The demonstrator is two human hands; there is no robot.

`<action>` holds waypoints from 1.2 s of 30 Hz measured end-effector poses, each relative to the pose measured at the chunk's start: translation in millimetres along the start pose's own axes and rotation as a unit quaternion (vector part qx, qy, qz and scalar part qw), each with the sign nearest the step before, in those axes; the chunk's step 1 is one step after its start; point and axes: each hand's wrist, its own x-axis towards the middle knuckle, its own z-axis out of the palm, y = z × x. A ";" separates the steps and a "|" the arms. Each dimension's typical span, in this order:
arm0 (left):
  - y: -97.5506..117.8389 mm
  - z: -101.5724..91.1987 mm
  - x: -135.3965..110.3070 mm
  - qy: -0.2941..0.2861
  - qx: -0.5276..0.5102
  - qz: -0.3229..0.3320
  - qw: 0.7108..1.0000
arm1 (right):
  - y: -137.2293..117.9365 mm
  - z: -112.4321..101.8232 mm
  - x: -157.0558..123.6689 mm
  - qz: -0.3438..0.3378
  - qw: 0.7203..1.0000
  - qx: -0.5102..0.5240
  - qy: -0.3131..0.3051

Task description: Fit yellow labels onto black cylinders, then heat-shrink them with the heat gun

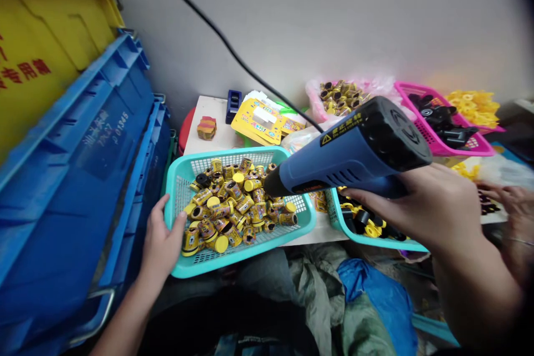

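Observation:
My right hand (438,206) is wrapped round the handle of a blue heat gun (334,156) with a black rear end. Its dark nozzle points down and left over a turquoise basket (246,264), and a black cord crosses above. Inside the basket lie many small yellow-and-brown labelled containers (233,206), some with yellow lids. My left hand (162,239) grips the basket's left rim, thumb over the edge and fingers on the outer side. Whether the nozzle touches any container I cannot tell.
Blue crates (83,178) and a yellow crate (45,28) are stacked at left. Behind are yellow printed cards (256,122) and a pink basket (479,147) of black parts. Another turquoise basket (392,242) stands right, near another person's hand (515,206).

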 end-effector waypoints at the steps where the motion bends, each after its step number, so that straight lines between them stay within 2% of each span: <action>1: 7.7 -2.1 2.8 0.009 0.043 0.038 0.998 | -1.1 1.6 0.6 0.006 1.000 -0.005 0.018; 3: 31.2 -1.7 8.2 -0.009 0.107 0.150 0.983 | -2.5 4.5 3.3 0.016 0.998 -0.019 0.053; 4: 46.4 2.4 9.8 -0.049 0.120 0.215 0.968 | -2.8 5.8 4.9 0.021 0.998 -0.027 0.061; 6: 79.8 20.9 9.7 -0.178 0.125 0.330 0.919 | -3.2 8.3 7.6 0.038 0.996 -0.047 0.058; 7: 96.1 35.0 8.3 -0.260 0.142 0.377 0.878 | -3.3 9.3 7.9 0.049 0.996 -0.058 0.052; 8: 110.6 51.4 6.6 -0.310 0.164 0.411 0.841 | -3.2 10.2 7.4 0.061 0.995 -0.067 0.047; 9: 122.8 68.4 5.2 -0.334 0.185 0.433 0.816 | -2.8 10.6 5.6 0.073 0.994 -0.073 0.043; 11: 138.5 98.0 5.3 -0.368 0.212 0.464 0.778 | -0.6 9.5 -1.6 0.095 0.993 -0.070 0.019; 13: 143.4 112.6 10.0 -0.388 0.243 0.464 0.758 | 3.3 4.9 -13.0 0.114 0.992 -0.048 -0.026; 15: 140.9 108.6 18.5 -0.402 0.266 0.450 0.751 | 7.8 -2.1 -25.9 0.134 0.988 -0.016 -0.074; 18: 131.6 80.8 31.8 -0.410 0.246 0.436 0.762 | 12.0 -10.6 -40.7 0.145 0.983 0.021 -0.113; 21: 123.4 54.7 36.1 -0.408 0.217 0.411 0.786 | 11.5 -10.5 -44.3 0.127 0.985 0.032 -0.111; 24: 119.4 44.9 32.3 -0.410 0.206 0.388 0.800 | 8.3 -4.7 -39.3 0.099 0.991 0.031 -0.088; 28: 123.3 42.4 29.4 -0.392 0.197 0.391 0.809 | 5.5 -1.5 -32.9 0.084 0.993 0.009 -0.079; 31: 134.4 44.4 30.4 -0.388 0.229 0.399 0.799 | 5.2 -5.0 -32.5 0.088 0.992 0.005 -0.094; 34: 149.0 62.8 28.7 -0.391 0.263 0.419 0.776 | 6.6 -5.6 -32.4 0.100 0.990 -0.014 -0.100; 36: 157.5 86.1 25.5 -0.397 0.273 0.422 0.768 | 8.8 -2.1 -30.8 0.108 0.992 -0.037 -0.057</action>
